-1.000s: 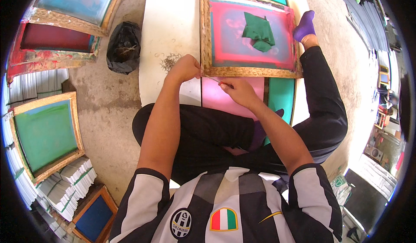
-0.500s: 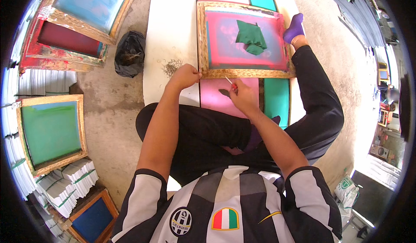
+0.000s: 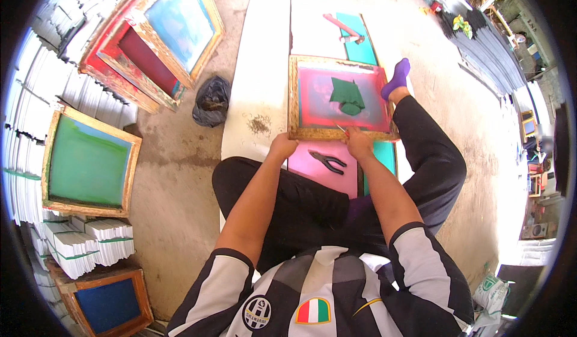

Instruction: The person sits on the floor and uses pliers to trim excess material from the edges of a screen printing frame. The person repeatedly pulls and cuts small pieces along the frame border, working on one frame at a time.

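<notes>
A wooden-framed printing screen [image 3: 293,96] with pink and bluish mesh lies on the long white board in front of me. On its mesh rests a crumpled dark green cloth [image 3: 347,95]. My left hand [image 3: 283,146] is closed at the near left corner of the frame, its fingertips hidden. My right hand [image 3: 360,143] grips a small screwdriver [image 3: 342,129] with a red handle and thin shaft, over the frame's near edge. Just below, black-handled pliers [image 3: 328,161] lie on a pink sheet [image 3: 306,171]. A heap of thin dark bits [image 3: 259,125], possibly staples, sits left of the frame.
Beyond the screen, a hammer-like tool [image 3: 351,38] lies by a turquoise panel [image 3: 362,51]. My purple-socked foot [image 3: 396,79] is at the screen's right side. A black plastic bag [image 3: 211,101] stands on the floor to the left, near other framed screens [image 3: 133,174] and stacked white bundles [image 3: 84,247].
My head view has shifted, so more of the far area shows. My right hand has moved up to the frame's near edge with the screwdriver. The pliers, partly hidden before, now lie on the pink sheet.
</notes>
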The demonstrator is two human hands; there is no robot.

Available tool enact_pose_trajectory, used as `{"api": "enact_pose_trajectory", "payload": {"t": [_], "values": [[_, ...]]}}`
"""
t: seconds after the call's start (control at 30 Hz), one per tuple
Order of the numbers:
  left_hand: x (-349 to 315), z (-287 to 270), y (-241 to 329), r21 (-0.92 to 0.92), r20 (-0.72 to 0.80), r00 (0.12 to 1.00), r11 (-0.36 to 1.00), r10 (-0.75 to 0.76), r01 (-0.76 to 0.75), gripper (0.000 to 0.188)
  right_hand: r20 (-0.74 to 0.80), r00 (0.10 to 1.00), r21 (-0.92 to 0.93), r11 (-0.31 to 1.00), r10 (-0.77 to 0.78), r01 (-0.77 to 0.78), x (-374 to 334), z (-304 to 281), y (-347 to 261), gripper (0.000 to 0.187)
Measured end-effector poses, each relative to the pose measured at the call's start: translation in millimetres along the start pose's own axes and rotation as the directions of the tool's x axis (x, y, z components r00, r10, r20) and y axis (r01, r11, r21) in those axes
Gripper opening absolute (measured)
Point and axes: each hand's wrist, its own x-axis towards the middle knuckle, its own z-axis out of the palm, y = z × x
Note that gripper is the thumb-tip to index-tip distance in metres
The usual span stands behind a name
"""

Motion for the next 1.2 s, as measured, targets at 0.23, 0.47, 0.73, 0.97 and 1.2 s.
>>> {"api": "enact_pose_trajectory", "payload": {"t": [0.23,0.47,0.73,0.97,1.2], "values": [[-9,-24,24,0.085,-0.086,0.995,0.994,-0.054,0.062,0.041,-0.065,0.998,0.052,0.998,-0.014,0.017,-17,-2,-10,0.034],[-27,-44,48,0.262,-0.176,0.970,0.942,-0.169,0.212,0.052,-0.039,0.998,0.059,0.997,0.042,-0.040,-43,-1,-34,0.039],[-29,-44,48,0.361,-0.157,0.975,0.910,-0.157,0.205,0.049,0.067,0.990,0.032,0.992,0.123,-0.125,-54,-2,-45,0.041],[-21,-40,27,0.352,-0.210,0.977,0.935,0.033,0.044,0.042,0.135,0.977,0.039,0.985,0.163,-0.169,-56,-20,-66,0.035],[-23,-42,26,0.259,-0.249,0.968,0.965,0.030,0.037,0.039,0.224,0.952,0.068,0.971,0.209,-0.229,-44,-31,-77,0.046]]}}
